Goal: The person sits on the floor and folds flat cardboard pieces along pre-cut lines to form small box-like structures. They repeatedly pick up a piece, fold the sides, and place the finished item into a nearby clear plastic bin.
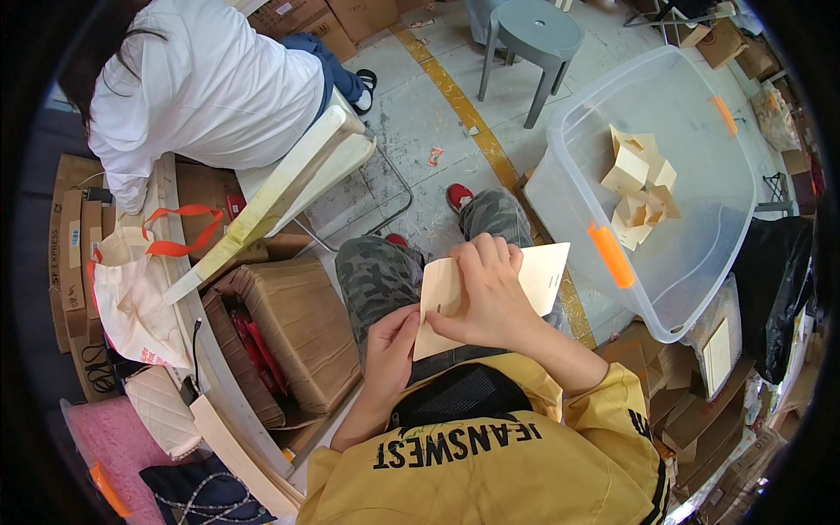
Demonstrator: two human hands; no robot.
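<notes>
Over my lap, both hands are on a cream card sheet (543, 279) with small slots cut in it. My right hand (489, 295) lies across its upper face, fingers bent over the far edge and thumb near a slot. The left edge of the card is pinched between thumb and fingertips of my left hand (392, 348). Several folded cream card pieces (633, 167) rest inside a large clear plastic bin (558, 141) with orange latches, to the right. Part of the card is covered by my right hand, so its full fold shape cannot be told.
A person in a white top (216, 85) sits at upper left by a white folding chair (295, 190). An open cardboard box (305, 328) stands at my left, near stacked cream card (243, 453). A grey stool (538, 29) is ahead; cardboard and a black bag (774, 282) lie right.
</notes>
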